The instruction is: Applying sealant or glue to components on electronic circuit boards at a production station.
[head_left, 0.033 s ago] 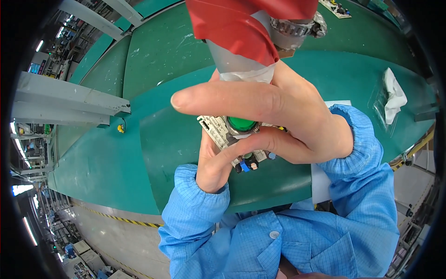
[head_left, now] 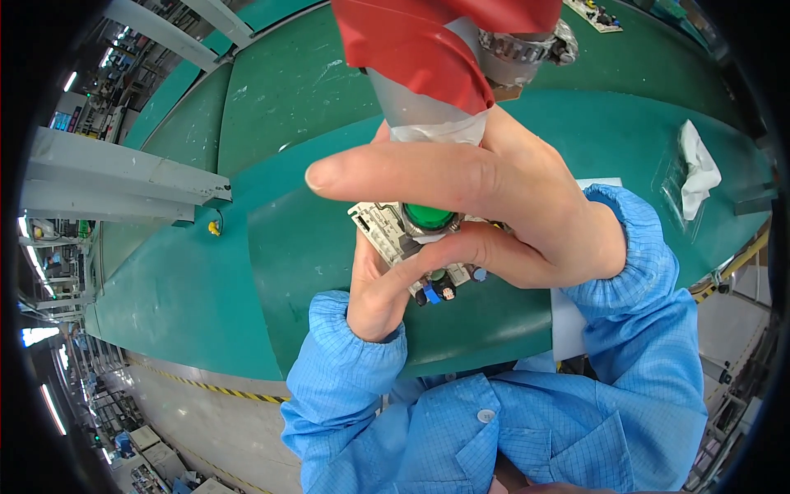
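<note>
My left hand (head_left: 381, 298) comes up from below and holds a pale circuit board (head_left: 380, 226); most of its fingers are hidden behind the board and my right hand. Components stick out along the board's lower edge, including a blue connector (head_left: 431, 293). My right hand (head_left: 527, 202) lies across the top, close to the view. Its index finger stretches left, and its thumb bends round a green round cap (head_left: 429, 217) with a metal rim, over the board. Just beyond the finger hangs a whitish tube (head_left: 428, 107), partly covered by red sheeting (head_left: 420, 58).
A metal hose clamp (head_left: 517, 49) circles another pipe beside the red sheeting. Crumpled white paper (head_left: 698, 169) lies on the green mat (head_left: 321, 255) at right. Another circuit board (head_left: 594, 15) is at the far right. A grey beam (head_left: 123, 177) and small yellow piece (head_left: 215, 226) are at left.
Very little differs. The board and the green cap have shifted slightly, and my right index finger sits a touch further right; both hands keep their holds.
</note>
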A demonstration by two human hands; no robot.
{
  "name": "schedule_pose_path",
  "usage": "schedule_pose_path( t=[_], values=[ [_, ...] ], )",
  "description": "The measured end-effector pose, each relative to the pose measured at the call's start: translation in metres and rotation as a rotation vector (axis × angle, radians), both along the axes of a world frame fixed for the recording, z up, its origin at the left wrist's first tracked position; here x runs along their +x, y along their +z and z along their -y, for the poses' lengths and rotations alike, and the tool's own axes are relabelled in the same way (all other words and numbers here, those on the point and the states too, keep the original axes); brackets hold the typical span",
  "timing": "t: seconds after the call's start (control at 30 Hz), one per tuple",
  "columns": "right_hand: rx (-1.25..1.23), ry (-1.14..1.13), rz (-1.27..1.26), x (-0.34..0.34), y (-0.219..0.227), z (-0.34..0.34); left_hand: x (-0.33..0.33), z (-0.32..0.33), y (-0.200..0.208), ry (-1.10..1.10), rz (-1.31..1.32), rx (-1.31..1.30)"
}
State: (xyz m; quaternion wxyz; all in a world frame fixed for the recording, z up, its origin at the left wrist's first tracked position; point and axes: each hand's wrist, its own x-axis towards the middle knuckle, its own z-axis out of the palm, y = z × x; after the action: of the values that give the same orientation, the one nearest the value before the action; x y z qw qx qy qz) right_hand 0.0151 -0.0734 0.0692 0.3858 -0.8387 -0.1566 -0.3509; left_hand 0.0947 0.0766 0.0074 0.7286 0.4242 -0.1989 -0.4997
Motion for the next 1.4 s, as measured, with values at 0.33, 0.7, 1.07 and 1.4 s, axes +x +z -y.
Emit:
schedule_pose_path(
  t=[0.33,0.7,1.07,1.4],
  values=[
    [-0.071,0.012,-0.044,-0.002,0.001,0.006,0.0,-0.006,-0.012,0.102,0.043,-0.058],
    [-0.04,0.033,-0.008,0.002,-0.002,0.009,0.004,-0.006,-0.01,0.072,0.063,-0.046],
    [-0.075,0.034,0.009,0.002,-0.001,0.01,0.007,-0.007,-0.009,0.158,-0.102,-0.053],
    [-0.056,0.052,0.001,-0.002,-0.003,0.013,0.004,-0.004,-0.005,0.139,-0.077,-0.04]
  ],
)
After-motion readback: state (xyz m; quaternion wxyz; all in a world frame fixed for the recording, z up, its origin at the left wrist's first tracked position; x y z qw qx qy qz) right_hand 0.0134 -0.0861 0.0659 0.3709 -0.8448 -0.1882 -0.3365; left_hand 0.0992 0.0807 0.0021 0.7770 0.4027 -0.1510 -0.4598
